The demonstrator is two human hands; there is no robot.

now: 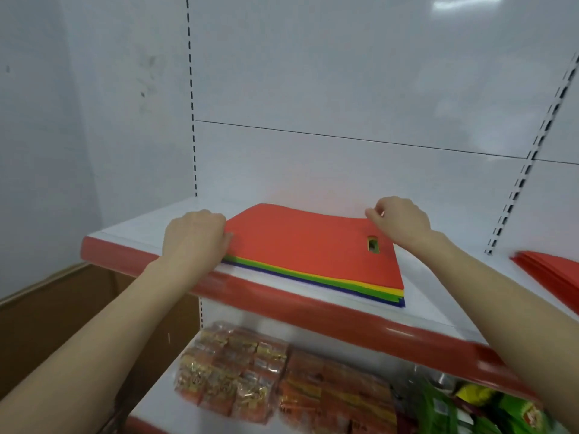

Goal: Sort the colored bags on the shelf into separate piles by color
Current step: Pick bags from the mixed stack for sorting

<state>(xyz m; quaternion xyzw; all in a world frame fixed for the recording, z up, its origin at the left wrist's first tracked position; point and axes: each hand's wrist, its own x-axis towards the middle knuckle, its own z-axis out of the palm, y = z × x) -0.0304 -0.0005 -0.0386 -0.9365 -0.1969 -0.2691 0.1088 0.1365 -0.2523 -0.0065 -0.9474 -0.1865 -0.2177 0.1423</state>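
Observation:
A flat stack of coloured bags lies on the white shelf (131, 230). The top one is a red bag (307, 245) with a cut-out handle hole near its right edge. Yellow, green and blue bag edges (360, 291) show beneath it along the front. My left hand (194, 239) grips the stack's left edge, fingers curled over the red bag. My right hand (399, 219) pinches the red bag's far right corner. A separate pile of red bags (551, 270) lies on the shelf at the far right, partly out of frame.
The shelf has a red front lip (282, 302) and a white back panel with slotted uprights (520, 183). On the lower shelf lie wrapped orange snack packs (238, 371) and green packets (501, 408). A brown cardboard box (47, 308) stands at lower left.

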